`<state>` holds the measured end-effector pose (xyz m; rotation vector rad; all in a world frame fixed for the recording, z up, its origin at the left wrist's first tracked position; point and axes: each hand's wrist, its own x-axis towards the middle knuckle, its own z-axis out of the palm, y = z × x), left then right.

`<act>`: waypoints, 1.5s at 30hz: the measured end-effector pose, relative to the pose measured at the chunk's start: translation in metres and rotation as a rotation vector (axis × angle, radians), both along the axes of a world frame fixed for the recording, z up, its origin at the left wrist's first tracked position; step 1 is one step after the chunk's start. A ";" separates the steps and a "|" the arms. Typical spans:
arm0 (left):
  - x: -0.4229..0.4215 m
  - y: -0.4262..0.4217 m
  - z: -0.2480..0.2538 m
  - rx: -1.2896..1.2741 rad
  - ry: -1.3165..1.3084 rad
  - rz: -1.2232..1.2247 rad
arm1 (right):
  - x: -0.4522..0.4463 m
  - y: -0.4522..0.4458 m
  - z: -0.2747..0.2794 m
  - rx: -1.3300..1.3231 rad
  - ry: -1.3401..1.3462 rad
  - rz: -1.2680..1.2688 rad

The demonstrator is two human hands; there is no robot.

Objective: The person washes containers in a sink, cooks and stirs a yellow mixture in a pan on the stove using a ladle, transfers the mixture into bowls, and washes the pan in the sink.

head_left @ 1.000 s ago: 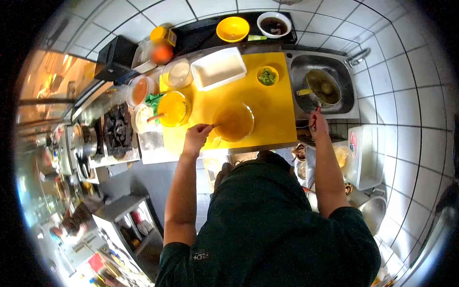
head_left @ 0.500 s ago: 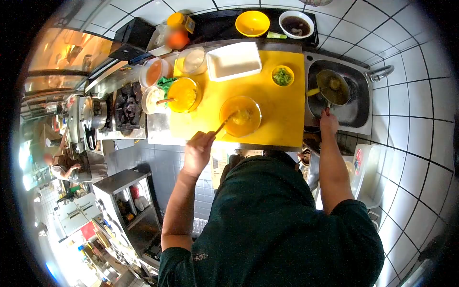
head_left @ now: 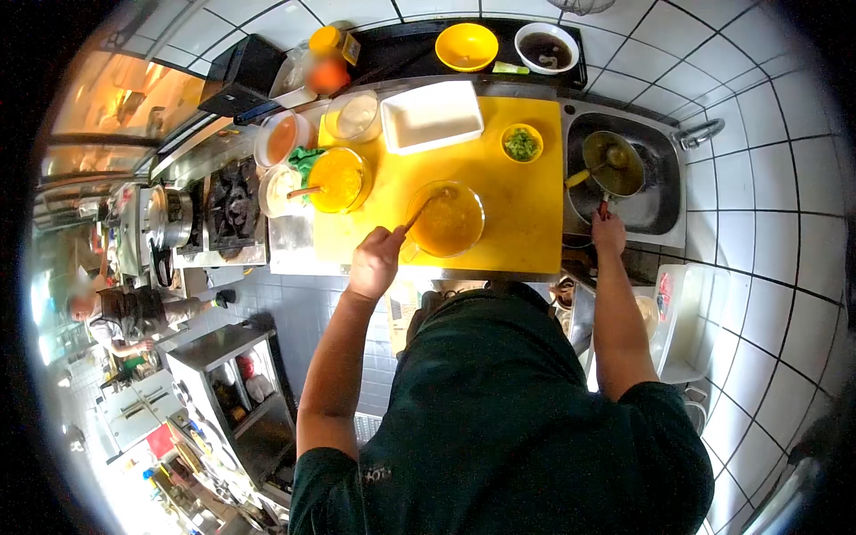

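Observation:
My left hand (head_left: 378,259) is closed round the handle of a brown spoon (head_left: 418,217), which looks wooden. Its tip dips into a clear glass bowl (head_left: 481,234) of orange-yellow liquid on the yellow cutting board (head_left: 526,209). My right hand (head_left: 609,234) grips the red-ended handle of a pan (head_left: 640,185) over the sink (head_left: 658,214). Cloudy yellowish liquid is in the pan. A yellow-handled ladle (head_left: 580,178) rests with its bowl in that liquid. I cannot tell whether the pan touches the sink bottom.
On the board are a white rectangular tray (head_left: 432,144), a small yellow bowl of chopped greens (head_left: 522,143) and another bowl of yellow mixture (head_left: 341,180). Behind stand a yellow bowl (head_left: 466,47) and a white bowl (head_left: 547,48). A faucet (head_left: 703,134) juts over the sink. Another person (head_left: 125,308) stands far left.
The spoon has moved toward the bowl's far side, and the pale clump seen there before is no longer visible. The ladle has shifted in the pan. The person at left has moved.

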<state>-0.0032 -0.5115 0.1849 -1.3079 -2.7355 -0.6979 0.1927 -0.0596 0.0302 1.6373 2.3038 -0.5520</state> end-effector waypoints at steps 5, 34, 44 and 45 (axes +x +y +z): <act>-0.029 -0.012 -0.026 0.271 -0.907 0.462 | 0.001 -0.018 0.025 0.112 0.160 -0.073; 0.044 -0.003 -0.096 0.127 -0.411 0.522 | -0.103 -0.186 0.078 -0.841 0.782 0.311; 0.142 -0.065 -0.052 0.011 -0.319 0.632 | -0.074 -0.234 0.132 -0.200 0.875 1.270; 0.149 -0.075 -0.061 -0.049 -0.360 0.624 | -0.072 -0.237 0.134 -0.170 0.877 1.258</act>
